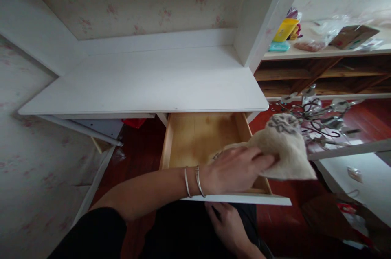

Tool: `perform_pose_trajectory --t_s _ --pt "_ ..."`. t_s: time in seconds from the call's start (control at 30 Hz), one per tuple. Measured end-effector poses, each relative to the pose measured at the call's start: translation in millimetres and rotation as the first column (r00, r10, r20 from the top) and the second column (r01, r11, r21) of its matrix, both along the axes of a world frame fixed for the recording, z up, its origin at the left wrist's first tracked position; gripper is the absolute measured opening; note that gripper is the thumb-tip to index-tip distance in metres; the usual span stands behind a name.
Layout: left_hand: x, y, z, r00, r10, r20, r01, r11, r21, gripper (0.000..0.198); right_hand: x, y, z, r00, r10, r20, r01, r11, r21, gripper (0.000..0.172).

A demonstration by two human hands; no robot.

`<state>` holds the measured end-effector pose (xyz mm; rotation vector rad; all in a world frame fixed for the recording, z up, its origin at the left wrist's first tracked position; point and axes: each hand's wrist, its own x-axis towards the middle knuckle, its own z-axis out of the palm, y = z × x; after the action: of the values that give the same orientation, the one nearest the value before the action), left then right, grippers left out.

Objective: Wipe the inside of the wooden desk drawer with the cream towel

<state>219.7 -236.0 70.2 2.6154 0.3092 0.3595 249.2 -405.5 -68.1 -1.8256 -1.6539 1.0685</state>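
A beige cloth (282,149) with a dark pattern is bunched in my left hand (236,169), whose fingers are closed around it. That hand, with two thin bangles (193,181) on its wrist, reaches across the pulled-out wooden drawer (195,137). Part of the cloth hangs past the drawer's right side, slightly blurred. My right hand (227,224) is low in front of my body, its fingers curled at the white drawer front (244,199); its fingertips are partly hidden. The drawer's bare wood bottom shows left of the cloth.
Above the drawer is a white desktop (159,80) with upright side panels. To the right, a metal chandelier (324,122) with glass parts is close to the cloth. Behind it, a shelf unit (317,73) carries a yellow container (285,29), plastic bags and a cardboard box (354,37).
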Motion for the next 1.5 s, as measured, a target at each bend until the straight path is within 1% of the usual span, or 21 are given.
perform_pose_trajectory --t_s 0.03,0.1,0.13,0.2,0.27,0.33,0.43,0.53,0.63,0.77,0.83,0.93,1.07,1.17,1.23,1.3,1.33,1.4,1.43,1.47,1.5 --pt "3.6 -4.0 -6.6 0.996 -0.086 -0.009 0.087 0.993 0.083 0.037 0.3 0.5 0.5 1.000 0.004 0.004 -0.004 1.000 -0.001 0.038" --pt "12.4 -9.1 -26.0 0.972 -0.217 -0.091 0.232 0.948 0.219 0.036 0.7 1.0 2.2 1.000 0.010 0.021 -0.010 1.000 -0.007 0.039" --pt "17.3 -9.8 -37.1 0.959 -0.240 -0.152 0.274 0.924 0.268 0.036 0.7 1.0 3.2 1.000 0.010 0.027 -0.010 1.000 -0.010 0.040" --pt "27.1 -7.7 -57.5 0.936 -0.227 -0.269 0.310 0.894 0.324 0.036 0.4 0.4 5.5 1.000 0.004 0.025 -0.004 1.000 -0.016 0.040" --pt "35.0 -1.5 -71.0 0.922 -0.216 -0.321 0.330 0.872 0.361 0.037 -0.1 -0.4 7.6 1.000 -0.010 0.016 0.011 1.000 -0.022 0.042" --pt "39.5 8.1 -75.7 0.921 -0.219 -0.321 0.340 0.853 0.395 0.040 -0.7 -0.9 9.0 1.000 -0.021 0.016 0.021 0.999 -0.027 0.043" --pt "40.6 28.4 -72.5 0.929 -0.212 -0.305 0.336 0.829 0.448 0.047 -1.6 -1.6 9.2 0.999 -0.014 0.029 0.014 1.000 -0.020 0.043" --pt "41.3 53.4 -70.3 0.951 -0.143 -0.274 0.261 0.845 0.467 0.051 -2.4 -2.4 7.0 0.998 0.005 0.065 -0.004 1.000 -0.016 0.042" --pt "48.1 76.8 -76.3 0.964 0.056 -0.262 0.077 0.878 0.473 0.051 -2.4 -3.1 4.3 0.997 0.011 0.083 -0.009 1.000 -0.016 0.043" --pt "67.3 97.2 -87.9 0.933 0.285 -0.218 -0.120 0.820 0.559 0.051 -1.1 -2.8 2.5 0.996 0.020 0.083 -0.018 1.000 -0.022 0.044" --pt "78.2 102.5 -90.9 0.911 0.359 -0.203 -0.186 0.796 0.576 0.050 -0.5 -2.5 2.8 0.996 0.022 0.082 -0.021 1.000 -0.017 0.044" --pt "89.8 105.0 -90.6 0.876 0.424 -0.231 -0.234 0.791 0.566 0.046 -0.2 -2.1 3.6 0.997 0.017 0.079 -0.017 1.000 -0.003 0.044" --pt "83.7 99.7 -79.4 0.868 0.422 -0.262 -0.234 0.813 0.534 0.042 0.3 -2.0 2.0 0.997 0.015 0.079 -0.015 1.000 0.000 0.046" --pt "60.1 92.5 -58.4 0.889 0.394 -0.233 -0.261 0.855 0.449 0.043 1.8 -2.1 -2.5 0.996 0.024 0.081 -0.025 1.000 0.005 0.046" --pt "38.5 89.6 -38.3 0.913 0.357 -0.196 -0.279 0.899 0.338 0.050 3.6 -1.3 -5.0 0.992 0.058 0.108 -0.058 0.998 -0.004 0.042" --pt "14.0 90.4 -14.9 0.937 0.321 -0.136 -0.301 0.942 0.148 0.052 6.3 1.3 -5.3 0.984 0.099 0.147 -0.096 0.995 -0.029 0.038" --pt "0.8 92.4 -2.5 0.945 0.317 -0.085 -0.316 0.948 0.028 0.051 8.0 3.6 -4.3 0.979 0.120 0.162 -0.115 0.993 -0.042 0.036" --pt "-28.9 98.4 22.3 0.935 0.354 0.021 -0.337 0.907 -0.251 0.047 11.7 10.3 -0.5 0.972 0.152 0.179 -0.143 0.988 -0.061 0.033" --pt "-45.8 101.7 34.1 0.914 0.405 0.040 -0.358 0.847 -0.393 0.043 13.8 14.6 1.8 0.970 0.164 0.180 -0.154 0.986 -0.068 0.032" --pt "-64.3 104.5 44.9 0.894 0.447 0.021 -0.368 0.762 -0.533 0.038 15.7 19.4 4.0 0.969 0.176 0.173 -0.166 0.983 -0.075 0.033" --pt "-84.2 106.2 54.5 0.867 0.498 -0.031 -0.394 0.644 -0.656 0.035 17.6 24.7 5.8 0.970 0.181 0.160 -0.171 0.982 -0.079 0.033"
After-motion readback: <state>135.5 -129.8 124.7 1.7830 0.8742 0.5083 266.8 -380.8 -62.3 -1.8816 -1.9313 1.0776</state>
